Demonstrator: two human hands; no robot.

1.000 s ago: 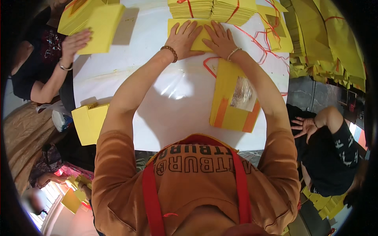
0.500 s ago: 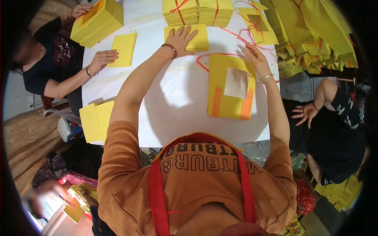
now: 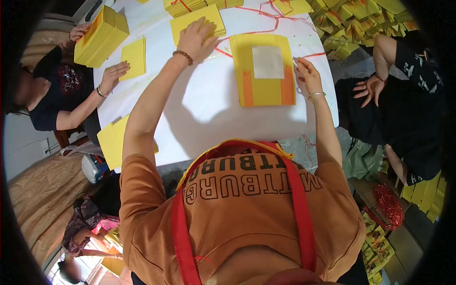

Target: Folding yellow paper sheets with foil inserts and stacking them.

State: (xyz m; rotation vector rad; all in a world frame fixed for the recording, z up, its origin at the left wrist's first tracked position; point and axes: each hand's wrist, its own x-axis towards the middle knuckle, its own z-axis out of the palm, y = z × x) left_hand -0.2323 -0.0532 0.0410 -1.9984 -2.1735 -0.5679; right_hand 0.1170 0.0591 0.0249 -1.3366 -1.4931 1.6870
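Observation:
My left hand (image 3: 197, 38) lies on a stack of yellow paper (image 3: 216, 19), fingers stretched out over its near side. My right hand (image 3: 308, 76) is beside the right edge of a thicker bundle of yellow paper (image 3: 267, 90). Its fingers are loosely bent and apart, with the tips close to a red string (image 3: 311, 55); I see nothing gripped in them. The bundle has a silver square (image 3: 267, 61) and two orange bands on top. Red string shows at both sides of the bundle, and its middle part is hidden there.
At the left, another person's hand (image 3: 116, 71) touches a flat yellow stack (image 3: 134, 59), beside a tall yellow block (image 3: 104, 38). String-tied stacks (image 3: 185, 5) stand at the far edge of the white table (image 3: 204, 104). At the right, a person in black (image 3: 399, 118) sits near piled yellow paper (image 3: 361, 23).
The view has shifted, so the table things sit higher and further left. My right hand has come nearer and its fingers are more bent. My left hand stays on the yellow stack.

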